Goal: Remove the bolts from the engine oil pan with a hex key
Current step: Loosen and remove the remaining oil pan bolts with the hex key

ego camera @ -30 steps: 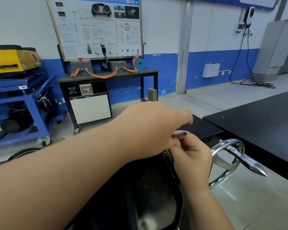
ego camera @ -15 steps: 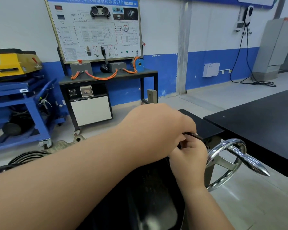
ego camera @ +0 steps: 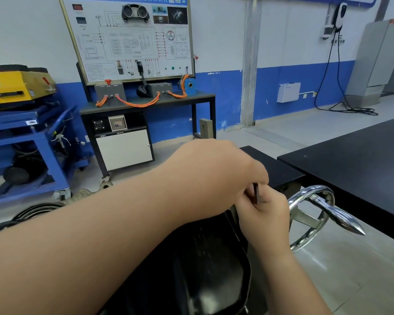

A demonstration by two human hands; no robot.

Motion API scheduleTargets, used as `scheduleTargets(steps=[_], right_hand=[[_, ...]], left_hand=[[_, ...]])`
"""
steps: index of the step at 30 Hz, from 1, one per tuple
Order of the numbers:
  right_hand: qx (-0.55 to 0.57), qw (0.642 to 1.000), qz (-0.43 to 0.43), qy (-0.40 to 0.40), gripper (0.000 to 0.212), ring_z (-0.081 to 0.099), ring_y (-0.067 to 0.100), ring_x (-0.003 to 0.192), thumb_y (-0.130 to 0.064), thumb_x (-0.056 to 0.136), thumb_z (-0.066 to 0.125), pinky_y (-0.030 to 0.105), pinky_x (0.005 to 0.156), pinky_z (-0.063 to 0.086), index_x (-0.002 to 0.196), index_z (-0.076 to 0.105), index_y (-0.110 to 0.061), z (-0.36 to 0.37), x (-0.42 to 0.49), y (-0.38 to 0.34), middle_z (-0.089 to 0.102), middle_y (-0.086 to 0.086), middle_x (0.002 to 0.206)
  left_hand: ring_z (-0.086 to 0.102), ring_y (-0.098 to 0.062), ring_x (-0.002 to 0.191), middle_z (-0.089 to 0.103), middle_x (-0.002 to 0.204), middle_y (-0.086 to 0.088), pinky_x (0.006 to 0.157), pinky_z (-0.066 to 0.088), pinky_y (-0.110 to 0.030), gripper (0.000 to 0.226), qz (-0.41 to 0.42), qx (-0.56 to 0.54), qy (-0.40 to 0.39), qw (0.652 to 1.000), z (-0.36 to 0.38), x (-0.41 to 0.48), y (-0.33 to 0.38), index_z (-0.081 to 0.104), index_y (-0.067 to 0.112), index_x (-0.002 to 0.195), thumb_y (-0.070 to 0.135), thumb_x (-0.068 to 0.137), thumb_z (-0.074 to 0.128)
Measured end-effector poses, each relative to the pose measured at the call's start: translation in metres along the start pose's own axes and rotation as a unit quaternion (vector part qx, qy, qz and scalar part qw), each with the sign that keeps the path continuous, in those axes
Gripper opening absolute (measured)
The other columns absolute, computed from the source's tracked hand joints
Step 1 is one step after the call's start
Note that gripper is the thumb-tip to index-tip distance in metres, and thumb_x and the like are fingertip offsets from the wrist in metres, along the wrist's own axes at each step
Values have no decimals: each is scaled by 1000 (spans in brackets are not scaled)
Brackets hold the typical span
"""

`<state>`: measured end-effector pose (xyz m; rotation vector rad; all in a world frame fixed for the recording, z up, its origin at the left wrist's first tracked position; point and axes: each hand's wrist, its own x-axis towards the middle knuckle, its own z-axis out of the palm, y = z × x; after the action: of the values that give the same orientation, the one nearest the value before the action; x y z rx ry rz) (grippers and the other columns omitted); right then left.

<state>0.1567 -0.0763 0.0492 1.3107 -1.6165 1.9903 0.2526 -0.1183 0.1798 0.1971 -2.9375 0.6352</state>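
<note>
A dark hex key (ego camera: 256, 193) is gripped between the closed fingers of the left hand (ego camera: 216, 176) and right hand (ego camera: 263, 214), at the far rim of the black oil pan (ego camera: 205, 264). The bolt itself is hidden, so how many are out cannot be told; the work seems under way.

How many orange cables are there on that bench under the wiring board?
3: a short orange cable at the left grey box, a long one sagging between both boxes, and one running to the blue disc. Others may be hidden.
</note>
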Motion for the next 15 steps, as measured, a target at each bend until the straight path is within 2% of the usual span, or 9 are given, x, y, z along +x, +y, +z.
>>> scheduleTargets(steps=[2, 3, 5, 7, 11, 13, 15], right_hand=[[43, 999, 24, 7, 24, 43, -3, 49, -19, 76, 58, 5, 51, 30, 55, 57, -32, 2, 2, 0, 50, -20, 50], [73, 997, 27, 5, 19, 53, -4, 55, -20, 75, 60, 6, 56, 37, 65, 66, -34, 2, 3, -1, 60, -22, 58], [126, 991, 48, 0, 12, 64, -1, 68, -27, 73, 65, 12, 64, 47, 78, 72, -35, 3, 4, -2, 70, -17, 70], [134, 990, 52, -3, 10, 65, 0, 69, -29, 71, 65, 13, 65, 48, 79, 71, -31, 4, 3, 0, 70, -14, 71], [60, 995, 74, 32, 3, 50, -1, 55, -19, 68, 58, 5, 51, 36, 65, 60, -20, 9, 2, -1, 60, -10, 58], [31, 995, 78, 53, 29, 43, 2, 50, -6, 70, 61, 7, 46, 31, 55, 51, -28, 10, 4, 1, 51, -11, 52], [-2, 997, 54, 54, 38, 41, 2, 50, -1, 71, 59, 6, 47, 30, 53, 44, -31, 11, 6, -2, 47, -13, 53]], left_hand=[[37, -2, 76, 48, 77, 17, 66, 33, -21, 42, -40, -84, 18, 996, -1, -2, -4, 38, 47, 132, 30, 94, 44], [35, -1, 72, 42, 68, 20, 64, 32, -20, 46, -47, -111, 41, 992, 0, -4, -8, 36, 45, 135, 34, 92, 48], [35, -1, 59, 30, 59, 22, 56, 29, -18, 53, -49, -138, 51, 988, 1, -7, -9, 38, 41, 134, 43, 85, 57], [35, 3, 55, 31, 57, 20, 52, 27, -16, 60, -58, -158, 59, 984, 5, -6, -11, 40, 38, 132, 50, 78, 63], [36, -1, 54, 34, 57, 14, 50, 26, -17, 59, -93, -178, 96, 975, 3, -4, -7, 43, 34, 129, 56, 77, 60], [36, 2, 53, 33, 56, 17, 52, 27, -16, 47, -92, -190, 108, 971, 2, -5, -6, 52, 35, 122, 53, 79, 59], [37, 3, 53, 34, 53, 19, 52, 28, -15, 31, -84, -188, 108, 973, -1, -6, -6, 60, 39, 113, 48, 84, 57]])
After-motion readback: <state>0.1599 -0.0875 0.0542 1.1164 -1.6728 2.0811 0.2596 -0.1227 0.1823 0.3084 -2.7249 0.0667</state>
